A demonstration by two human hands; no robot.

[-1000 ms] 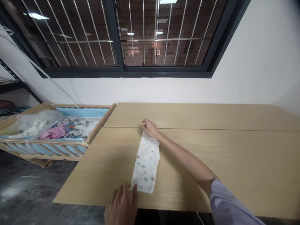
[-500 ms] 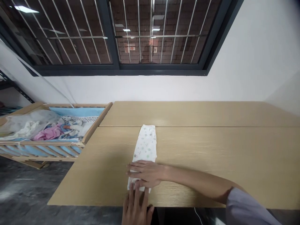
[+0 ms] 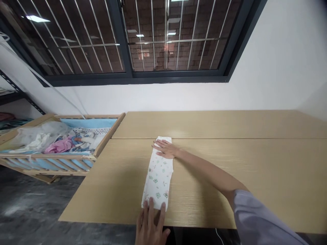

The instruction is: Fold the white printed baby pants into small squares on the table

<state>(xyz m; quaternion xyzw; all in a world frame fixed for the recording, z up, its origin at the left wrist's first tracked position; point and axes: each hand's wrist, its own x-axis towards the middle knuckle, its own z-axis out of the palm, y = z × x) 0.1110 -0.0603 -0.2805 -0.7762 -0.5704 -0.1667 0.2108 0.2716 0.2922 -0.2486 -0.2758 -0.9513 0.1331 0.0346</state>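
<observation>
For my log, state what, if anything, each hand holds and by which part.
Nothing is gripped: the right hand lies flat on the far part of the patterned cloth; the left hand has fingertips on its near end.

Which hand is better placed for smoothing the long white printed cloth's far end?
Likely the right hand: it lies across the long white printed cloth near its far end, while the left hand is at the near end.

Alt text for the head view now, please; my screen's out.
Right hand spread on the far part of a white patterned cloth on a tan table; left hand at the cloth's near end. A crib holding crumpled fabrics stands at left.
</observation>
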